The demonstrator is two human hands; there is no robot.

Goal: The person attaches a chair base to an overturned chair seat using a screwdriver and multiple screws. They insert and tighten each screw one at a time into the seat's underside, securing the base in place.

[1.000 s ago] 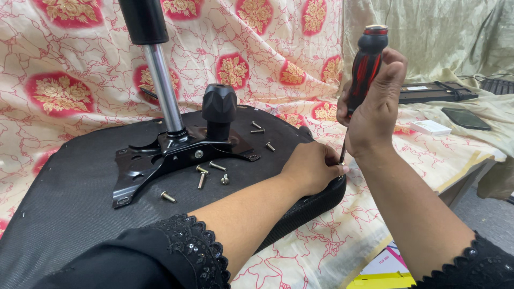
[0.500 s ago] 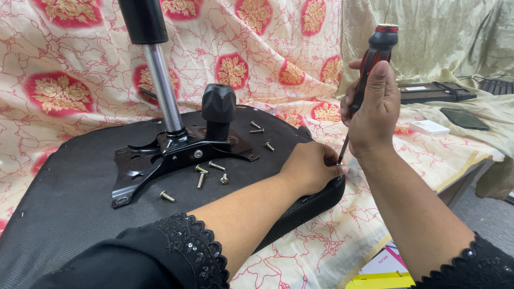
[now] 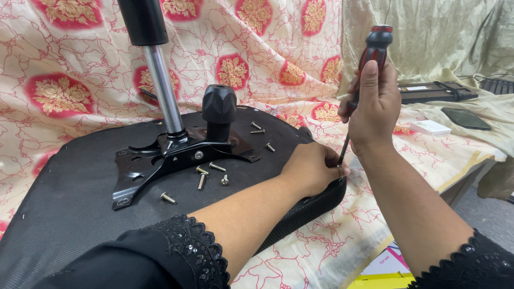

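Upturned black chair seat (image 3: 64, 214) flat on cloth-draped table (image 3: 428, 155), underside up. Right hand (image 3: 375, 109) fingers wrapped round red-and-black screwdriver (image 3: 369, 59), tip down at seat's edge; left hand (image 3: 310, 168) curled there, steadying. Loose screws (image 3: 211, 174) beside metal bracket (image 3: 176, 155).

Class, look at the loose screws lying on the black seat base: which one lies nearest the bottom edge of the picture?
The lone screw beside the front corner of the black metal plate. The others lie higher up, three close together near the plate's middle and three beyond the knob.
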